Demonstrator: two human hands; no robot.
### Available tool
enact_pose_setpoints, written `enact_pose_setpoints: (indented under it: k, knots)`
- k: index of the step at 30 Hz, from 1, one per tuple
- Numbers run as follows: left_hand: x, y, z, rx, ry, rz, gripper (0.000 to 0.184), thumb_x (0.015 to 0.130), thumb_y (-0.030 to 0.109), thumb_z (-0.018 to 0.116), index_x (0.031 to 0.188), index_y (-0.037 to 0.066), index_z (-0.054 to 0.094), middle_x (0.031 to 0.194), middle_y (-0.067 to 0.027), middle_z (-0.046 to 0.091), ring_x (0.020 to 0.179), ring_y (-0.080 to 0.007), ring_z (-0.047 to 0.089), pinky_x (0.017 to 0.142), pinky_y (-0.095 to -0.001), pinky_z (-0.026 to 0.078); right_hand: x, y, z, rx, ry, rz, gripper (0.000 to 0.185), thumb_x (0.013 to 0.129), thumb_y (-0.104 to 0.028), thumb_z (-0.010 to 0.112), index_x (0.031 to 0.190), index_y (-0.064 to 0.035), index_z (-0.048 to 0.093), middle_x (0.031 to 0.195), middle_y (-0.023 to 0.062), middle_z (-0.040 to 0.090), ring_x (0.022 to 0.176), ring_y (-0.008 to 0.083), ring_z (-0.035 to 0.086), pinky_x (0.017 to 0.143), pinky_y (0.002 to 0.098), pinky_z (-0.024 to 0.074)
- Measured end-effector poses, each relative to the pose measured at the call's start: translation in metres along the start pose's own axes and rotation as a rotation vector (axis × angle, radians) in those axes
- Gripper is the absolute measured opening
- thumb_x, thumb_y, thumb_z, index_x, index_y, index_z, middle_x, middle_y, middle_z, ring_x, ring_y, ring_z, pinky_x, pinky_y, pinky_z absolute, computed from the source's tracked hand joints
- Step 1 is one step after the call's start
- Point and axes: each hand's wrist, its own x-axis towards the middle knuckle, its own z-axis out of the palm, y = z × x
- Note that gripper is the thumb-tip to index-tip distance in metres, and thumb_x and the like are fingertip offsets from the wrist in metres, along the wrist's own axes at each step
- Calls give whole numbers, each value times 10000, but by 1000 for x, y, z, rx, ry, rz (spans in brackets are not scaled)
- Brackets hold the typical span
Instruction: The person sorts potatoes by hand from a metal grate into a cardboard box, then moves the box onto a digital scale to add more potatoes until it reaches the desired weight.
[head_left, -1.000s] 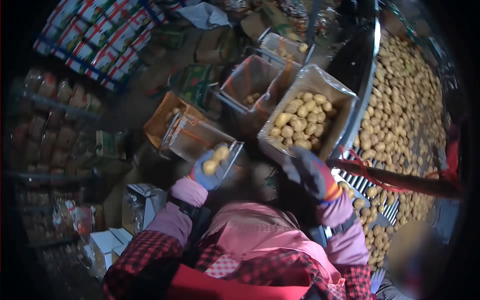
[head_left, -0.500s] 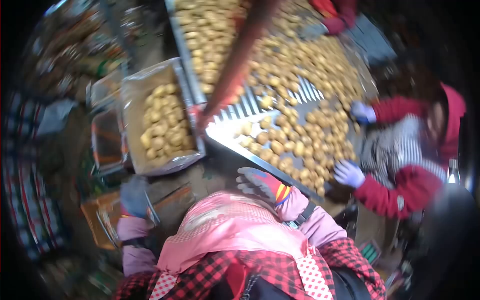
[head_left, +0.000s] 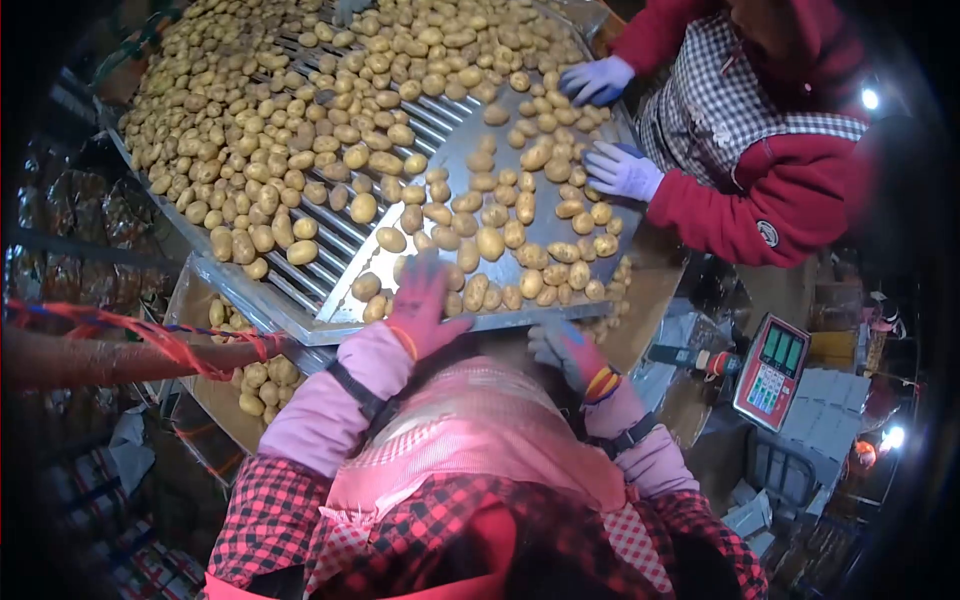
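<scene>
My left hand [head_left: 425,305], in a pink and grey glove, reaches over the near edge of a metal sorting table [head_left: 455,150]. Its fingers are extended among loose potatoes [head_left: 490,243] and appear to touch some of them. My right hand [head_left: 570,355], gloved in grey and red, is at the table's front edge, below the potatoes. Its fingers are loosely spread, and nothing shows in them. Potatoes lie thickly over the metal rollers [head_left: 320,240] at the upper left and more loosely on the smooth plate in front of me.
Across the right side, a co-worker's lavender-gloved hands [head_left: 625,172] rest by the potatoes. A lined box [head_left: 215,395] of potatoes stands below the table at left, near a pole [head_left: 130,365] wrapped in red cord. A red digital scale display [head_left: 772,372] is at right.
My view has swung left-to-right toward the table. My left hand has gone from beside the potato box to the potatoes on the table. My right hand stays near the table's front edge.
</scene>
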Motion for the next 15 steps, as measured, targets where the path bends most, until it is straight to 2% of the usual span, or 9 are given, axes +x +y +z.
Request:
enact_pose_setpoints:
  k: [1, 3, 4, 5, 8, 9, 12, 13, 15]
  knots:
    - [3, 7, -2, -20, -29, 61, 817, 839, 443, 718, 1466, 1, 437, 1550, -277, 356, 1457, -482, 283, 1203, -530, 238, 4, -2, -8, -81, -10, -143, 437, 1040, -248, 578, 1402, -13, 515, 1275, 131, 633, 1128, 219, 639, 980, 362, 525]
    - [16, 12, -22, -34, -41, 177, 730, 845, 402, 715, 1439, 36, 496, 1529, -250, 392, 1448, -480, 297, 1183, -529, 275, 14, -14, 1, -554, 144, -393, 457, 1007, -213, 599, 1405, -5, 515, 1289, 157, 627, 1169, 270, 625, 1016, 405, 504]
    - [13, 5, -31, -64, 121, 150, 633, 845, 338, 708, 1404, 84, 555, 1492, -219, 435, 1432, -475, 320, 1150, -535, 315, 26, -22, 9, -787, 209, -536, 468, 991, -195, 610, 1406, -1, 515, 1296, 170, 624, 1190, 295, 618, 1034, 427, 493]
    - [10, -9, -42, -13, 221, 86, 644, 842, 332, 708, 1414, 84, 546, 1486, -222, 437, 1418, -473, 332, 1145, -546, 312, 50, -12, 16, -1192, 283, -698, 569, 936, -227, 645, 1432, 8, 491, 1391, 219, 559, 1310, 361, 536, 1107, 507, 416]
    - [-21, -57, -62, 253, 408, -215, 669, 834, 320, 706, 1429, 70, 528, 1477, -230, 438, 1378, -472, 359, 1152, -577, 279, 84, -26, 66, -1409, 112, -913, 743, 878, -349, 668, 1503, -28, 426, 1496, 247, 456, 1373, 417, 437, 1168, 541, 321]
    - [-29, -72, -68, 338, 410, -280, 679, 831, 328, 709, 1428, 63, 525, 1478, -234, 434, 1373, -475, 359, 1159, -582, 263, 96, -45, 81, -1514, 35, -874, 779, 886, -418, 650, 1521, -44, 398, 1521, 241, 425, 1397, 420, 405, 1173, 542, 300]
    - [-44, -102, -70, 453, 389, -427, 687, 832, 338, 709, 1423, 41, 523, 1463, -241, 450, 1371, -463, 373, 1175, -579, 244, 172, -59, 63, -1709, 37, -844, 770, 899, -468, 621, 1518, -63, 407, 1502, 234, 443, 1396, 419, 400, 1165, 542, 303]
    - [-44, -104, -69, 434, 390, -440, 685, 833, 337, 708, 1421, 37, 523, 1454, -243, 459, 1368, -459, 379, 1175, -579, 246, 169, -87, 76, -1782, 71, -860, 744, 896, -504, 610, 1486, -78, 456, 1458, 226, 488, 1355, 397, 455, 1145, 548, 327]
    - [-42, -103, -68, 424, 390, -457, 673, 835, 322, 704, 1413, 26, 525, 1414, -243, 498, 1346, -448, 415, 1168, -578, 268, 171, -110, 101, -1834, -47, -676, 739, 883, -514, 621, 1463, -78, 483, 1431, 231, 509, 1324, 405, 483, 1141, 547, 333]
